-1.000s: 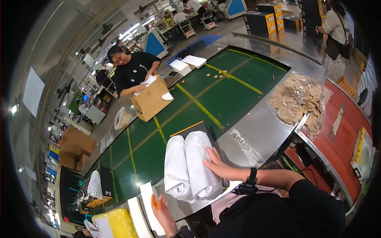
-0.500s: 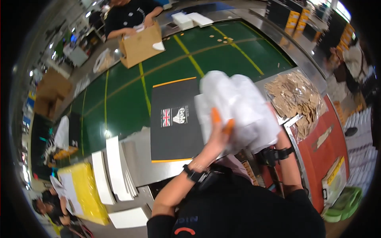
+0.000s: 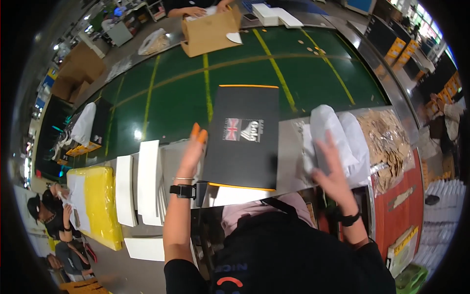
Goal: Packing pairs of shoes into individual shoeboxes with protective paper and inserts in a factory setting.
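A black shoebox-like carton [image 3: 242, 161] with orange edges lies in front of me, partly over the green surface. My left hand [image 3: 194, 149], with orange covers on the fingertips, is beside its left edge, fingers stretched out and holding nothing. My right hand [image 3: 334, 171] is somewhat blurred, its fingers spread, in front of a white paper-wrapped bundle [image 3: 330, 132]. The bundle has two rounded lobes and rests to the right of the carton; its contents are hidden. Whether the right fingers still touch the paper, I cannot tell.
A clear bag of brown paper pieces [image 3: 387, 142] lies right of the bundle. White card strips [image 3: 149, 181] and a yellow-wrapped stack [image 3: 103, 206] are on the left. Across the green table [image 3: 181, 108], another person's hands work at an open brown carton [image 3: 213, 32].
The white bundle, held between both hands before, now rests on the table right of the black carton. My hands have parted, the left moving to the carton's left side. The view has shifted.
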`<state>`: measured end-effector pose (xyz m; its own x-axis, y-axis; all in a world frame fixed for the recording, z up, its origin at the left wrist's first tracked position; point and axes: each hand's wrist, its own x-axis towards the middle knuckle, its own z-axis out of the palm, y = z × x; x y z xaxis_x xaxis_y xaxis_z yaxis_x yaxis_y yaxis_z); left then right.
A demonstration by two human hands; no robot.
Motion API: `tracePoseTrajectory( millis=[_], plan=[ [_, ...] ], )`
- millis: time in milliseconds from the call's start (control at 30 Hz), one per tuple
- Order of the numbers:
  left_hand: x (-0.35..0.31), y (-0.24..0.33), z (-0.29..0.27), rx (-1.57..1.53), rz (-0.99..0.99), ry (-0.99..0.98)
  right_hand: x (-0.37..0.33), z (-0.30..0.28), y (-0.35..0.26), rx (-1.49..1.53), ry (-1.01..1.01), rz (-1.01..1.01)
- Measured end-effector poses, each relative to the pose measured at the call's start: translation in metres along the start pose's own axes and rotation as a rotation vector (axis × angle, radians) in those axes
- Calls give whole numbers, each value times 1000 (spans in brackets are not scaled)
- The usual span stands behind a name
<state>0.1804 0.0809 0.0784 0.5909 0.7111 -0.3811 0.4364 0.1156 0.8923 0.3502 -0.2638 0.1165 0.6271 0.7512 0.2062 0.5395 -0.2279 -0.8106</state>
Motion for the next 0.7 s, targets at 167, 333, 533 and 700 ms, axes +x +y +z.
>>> tracePoseTrajectory(
  millis=[167,333,533,700],
  plan=[
    [-31,-32,16,-489,-48,-502,29,78,0,-98,-278,-12],
    [-45,-47,2,-185,19,-479,31,54,-15,-141,-276,-15],
    [-81,-15,-57,-277,76,-131,44,58,2,-326,-472,-140],
    [-72,79,-39,-955,197,-1198,95,1,-28,128,-605,-173]
  ],
)
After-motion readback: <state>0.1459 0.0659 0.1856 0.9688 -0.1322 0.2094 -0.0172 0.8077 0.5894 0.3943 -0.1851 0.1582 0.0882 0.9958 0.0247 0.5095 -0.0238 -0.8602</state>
